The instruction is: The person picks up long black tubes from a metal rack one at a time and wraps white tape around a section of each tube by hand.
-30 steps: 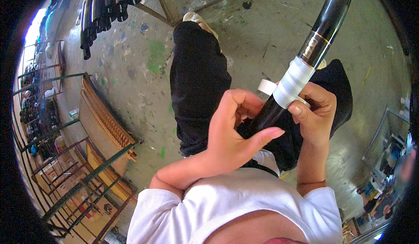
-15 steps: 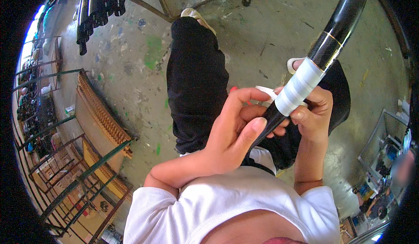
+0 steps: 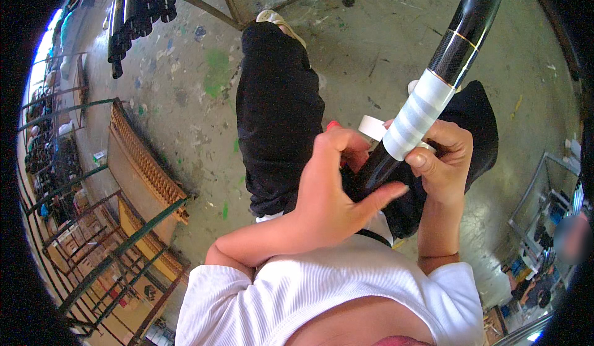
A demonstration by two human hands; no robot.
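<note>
A glossy black tube (image 3: 461, 52), curved at its top, slants down from the upper right toward my lap. White tape (image 3: 417, 114) is wound around its middle in overlapping bands. My right hand (image 3: 442, 157) grips it at the wrapping's lower edge, thumb in front and fingers partly hidden behind. Left of the wrapping, a loose white band of tape (image 3: 372, 127) sticks out; whether it is a roll, I cannot tell. My left hand (image 3: 337, 182) curves loosely about the bare lower tube, thumb stretched across and slightly blurred. The tube's bottom end is hidden.
More black tubes (image 3: 139, 12) hang in a bundle at the upper left, beside a metal frame (image 3: 213, 12). Racks with wooden ribbed panels (image 3: 145, 157) stand at left. A person (image 3: 541, 290) is at the lower right. My legs (image 3: 278, 117) lie beneath the tube.
The tube and its wrapping have shifted slightly left and down. My left fingers have come away from the white tape, and that thumb has swung right across the tube. More of the loose band shows.
</note>
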